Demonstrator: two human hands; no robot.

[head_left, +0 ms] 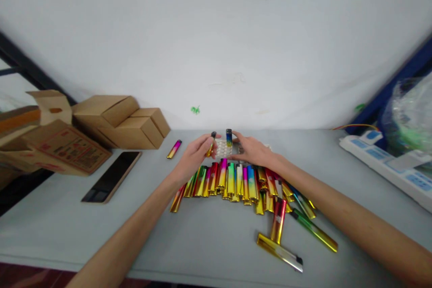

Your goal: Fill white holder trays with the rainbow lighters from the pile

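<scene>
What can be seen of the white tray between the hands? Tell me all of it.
The white tray lies flat on the grey table, past the row of shiny lighters. It looks like thin white plastic with a grid of small cells, mostly hidden by the hands. One lighter stands upright in it, dark cap up. The right hand rests at its right edge; the left hand holds another lighter at its left edge.

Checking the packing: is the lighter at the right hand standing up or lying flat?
Upright: the lighter stands on end in the white tray, dark cap up, right hand beside it.
</scene>
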